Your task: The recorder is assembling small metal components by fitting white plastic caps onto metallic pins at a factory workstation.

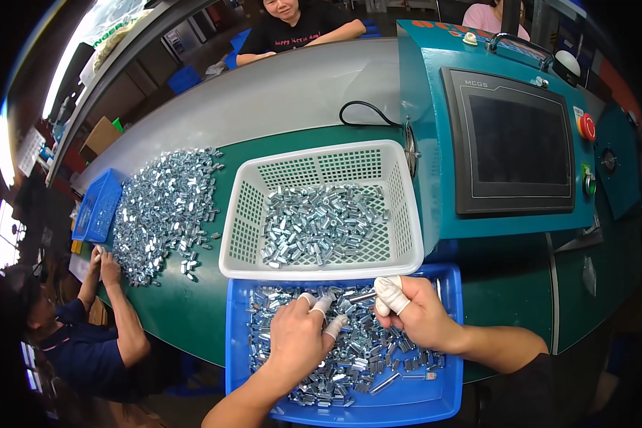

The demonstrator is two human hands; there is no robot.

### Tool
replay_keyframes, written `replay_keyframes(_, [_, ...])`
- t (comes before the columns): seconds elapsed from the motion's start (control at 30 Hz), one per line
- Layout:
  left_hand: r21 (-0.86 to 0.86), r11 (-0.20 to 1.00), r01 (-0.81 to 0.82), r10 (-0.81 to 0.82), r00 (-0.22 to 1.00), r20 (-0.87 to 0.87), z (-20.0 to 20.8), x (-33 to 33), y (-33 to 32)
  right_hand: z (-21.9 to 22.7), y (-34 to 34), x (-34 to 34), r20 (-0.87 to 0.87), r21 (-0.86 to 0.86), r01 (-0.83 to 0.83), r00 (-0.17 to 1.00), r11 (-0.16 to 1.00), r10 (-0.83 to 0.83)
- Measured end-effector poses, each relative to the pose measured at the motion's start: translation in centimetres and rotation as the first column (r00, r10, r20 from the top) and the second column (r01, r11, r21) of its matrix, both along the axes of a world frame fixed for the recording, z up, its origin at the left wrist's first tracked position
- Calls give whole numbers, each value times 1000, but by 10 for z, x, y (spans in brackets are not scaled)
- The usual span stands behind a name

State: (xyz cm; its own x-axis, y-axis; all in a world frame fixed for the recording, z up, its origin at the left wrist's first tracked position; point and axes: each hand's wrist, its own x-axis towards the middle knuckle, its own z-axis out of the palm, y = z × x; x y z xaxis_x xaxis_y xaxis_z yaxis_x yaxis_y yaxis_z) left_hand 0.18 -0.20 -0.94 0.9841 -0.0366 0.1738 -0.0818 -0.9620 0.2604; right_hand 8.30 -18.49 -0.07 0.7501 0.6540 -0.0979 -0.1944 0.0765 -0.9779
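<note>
The right hand [421, 314] pinches a slim metal rod [362, 296] between its covered thumb and forefinger. White finger cots [392, 294] sheathe those fingertips. The rod projects from the pinch toward the left hand [299, 339]. Its long axis runs roughly level across the gap between the two hands, tilted slightly down at the free end. That free end lies just beside the cot-covered fingertips of the left hand.

The left hand is loosely curled, with its first fingers extended forward and slightly apart. It rests low over the loose metal parts [349, 349] in the blue tray [449, 399]. Whether these fingers grip a single part cannot be determined.

The right hand is the nearer hand to the rod, since it carries it. The left hand is the nearer hand to the heap of parts, which lies directly beneath and ahead of its fingers.

A white mesh basket [235, 214], partly filled with the same parts, sits directly beyond both hands and touches the far edge of the tray. A teal machine housing [424, 128] with a dark screen stands beyond the right hand. A further pile of parts [164, 207] lies on the green desk [185, 314], well to the left of the left hand, where another person's hands [103, 260] work.
</note>
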Motion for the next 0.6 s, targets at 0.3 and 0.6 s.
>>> replay_keyframes(0.3, [-127,992,-8,5,1000,-30,-1,1,4,3,-1,1,-31,-27,-29,999,999,28])
replay_keyframes(0.6, [-200,980,25,-49,992,-115,2,-2,9,-2,0,0,11,-18,-25,1000,1000,25])
